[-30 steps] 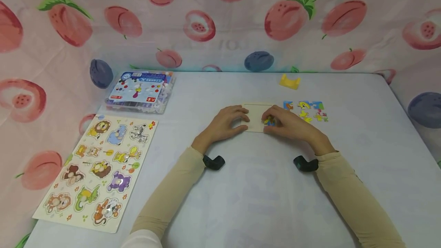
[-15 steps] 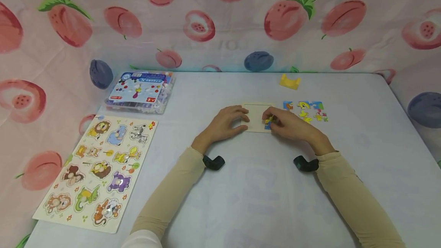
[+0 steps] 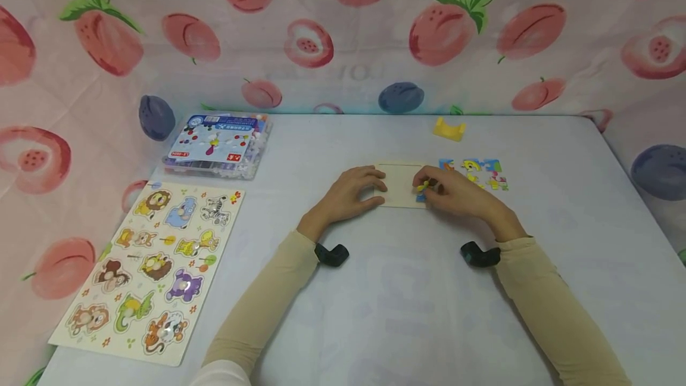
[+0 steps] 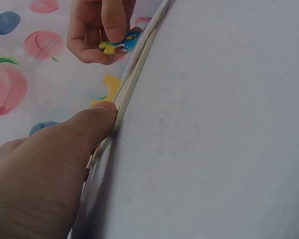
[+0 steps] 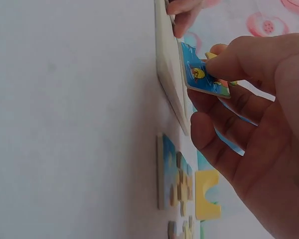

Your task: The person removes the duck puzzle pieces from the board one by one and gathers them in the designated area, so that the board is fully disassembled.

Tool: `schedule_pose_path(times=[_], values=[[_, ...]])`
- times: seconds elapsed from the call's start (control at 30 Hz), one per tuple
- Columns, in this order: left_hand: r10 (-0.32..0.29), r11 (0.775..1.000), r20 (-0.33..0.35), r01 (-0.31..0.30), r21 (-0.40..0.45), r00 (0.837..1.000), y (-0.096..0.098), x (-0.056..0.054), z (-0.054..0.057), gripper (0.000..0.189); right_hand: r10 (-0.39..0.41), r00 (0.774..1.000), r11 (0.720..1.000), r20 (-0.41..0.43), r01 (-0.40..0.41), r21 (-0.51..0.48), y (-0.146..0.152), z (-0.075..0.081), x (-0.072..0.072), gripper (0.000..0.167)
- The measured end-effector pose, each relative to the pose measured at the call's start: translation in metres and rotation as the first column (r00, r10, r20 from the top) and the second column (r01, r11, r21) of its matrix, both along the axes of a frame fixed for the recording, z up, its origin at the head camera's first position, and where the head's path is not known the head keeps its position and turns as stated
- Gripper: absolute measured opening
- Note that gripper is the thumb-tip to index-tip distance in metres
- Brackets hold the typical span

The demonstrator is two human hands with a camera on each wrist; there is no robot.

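A cream rectangular puzzle board (image 3: 399, 185) lies flat in the middle of the table. My left hand (image 3: 351, 192) holds its left end, the thumb (image 4: 102, 112) along the near edge and the other fingers towards the far side. Above the board's right end, my right hand (image 3: 458, 192) pinches a blue jigsaw piece (image 5: 197, 72) with a yellow duck printed on it, tilted between thumb and fingers. Some yellow also shows by the thumb, partly hidden. Right of the board lie several other jigsaw pieces (image 3: 490, 165), partly behind the right hand.
A yellow notched plastic piece (image 3: 449, 129) stands near the table's back edge. At the back left is a clear box (image 3: 214, 145) with a blue printed label. In front of it lies a large animal peg puzzle (image 3: 145, 267). A fruit-print cloth (image 3: 354, 34) hangs behind.
My right hand has shifted slightly right with the jigsaw piece and turned it between the fingers. The left hand stays on the board. The head view tilts up a little.
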State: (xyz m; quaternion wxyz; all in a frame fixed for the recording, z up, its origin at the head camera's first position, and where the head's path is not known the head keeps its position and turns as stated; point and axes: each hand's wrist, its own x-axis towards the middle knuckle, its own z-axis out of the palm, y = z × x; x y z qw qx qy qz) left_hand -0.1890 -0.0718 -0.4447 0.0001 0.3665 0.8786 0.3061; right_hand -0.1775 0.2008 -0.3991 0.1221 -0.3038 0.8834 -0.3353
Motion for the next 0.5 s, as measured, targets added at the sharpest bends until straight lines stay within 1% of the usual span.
schedule_pose_path(times=[0.23, 0.5], values=[[-0.002, 1.000, 0.001, 0.002, 0.009, 1.000, -0.001, 0.000, -0.001, 0.022, -0.037, 0.999, 0.999, 0.024, 0.036, 0.021, 0.010, 0.005, 0.000, 0.019], [-0.008, 1.000, 0.002, 0.008, 0.018, 1.000, -0.001, 0.000, -0.001, 0.022, -0.063, 0.998, 0.997, 0.030, 0.062, 0.036, 0.024, 0.008, -0.001, 0.014]])
